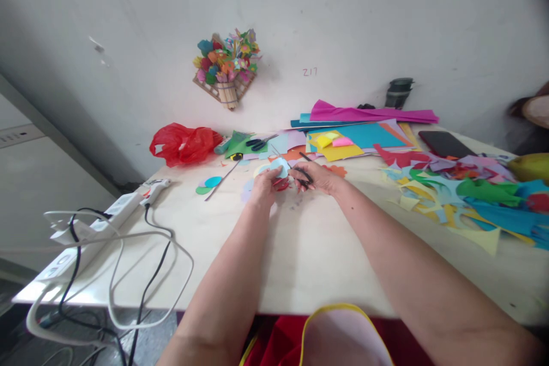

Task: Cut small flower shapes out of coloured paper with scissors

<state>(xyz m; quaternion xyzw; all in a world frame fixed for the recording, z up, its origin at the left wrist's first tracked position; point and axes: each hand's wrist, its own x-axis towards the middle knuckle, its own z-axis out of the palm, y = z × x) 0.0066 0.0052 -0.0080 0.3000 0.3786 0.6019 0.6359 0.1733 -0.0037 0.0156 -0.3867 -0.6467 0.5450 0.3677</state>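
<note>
Between the fingers of my left hand (266, 181) is a small light blue paper piece (279, 167), held up over the middle of the table. My right hand (319, 176) grips a pair of scissors with black handles (303, 177), its blades pointing toward the paper. Just beneath my hands lie a red paper piece (282, 185) and some pale paper circles, partly covered. An orange flower-shaped cutout (337, 171) rests beside my right hand. Left of my hands are a blue paper circle (213, 182), a green one (203, 190) and a thin purple strip (222, 181).
Paper scraps (446, 200) spread over the right, near a dark phone (448, 144). Coloured sheets (364, 136) and second scissors (256, 143) lie at the back. A red plastic bag (182, 146) sits back left; a power strip (92, 234) with loose cables runs along the left edge.
</note>
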